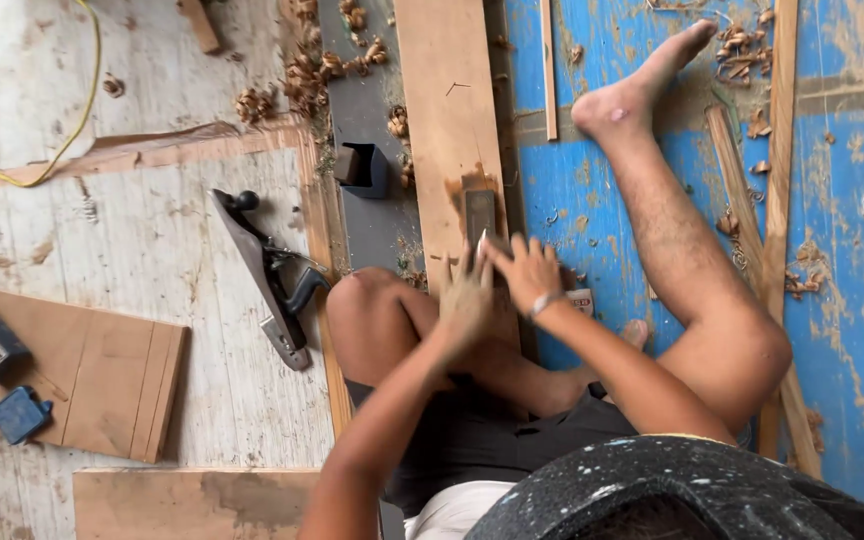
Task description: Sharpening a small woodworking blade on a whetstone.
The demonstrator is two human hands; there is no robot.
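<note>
Both hands are hovering over the plank (449,120); left hand (467,297) and right hand (524,270) are spreading their fingers, gripping nothing; the small block (479,213) is lying on the plank just ahead of my fingertips; blurred palms could be clipping the block, knocking it sideways off the plank; shavings (327,65) are lying nearby.

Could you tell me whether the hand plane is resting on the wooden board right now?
No, the hand plane lies on the pale floor, left of the board.
</note>
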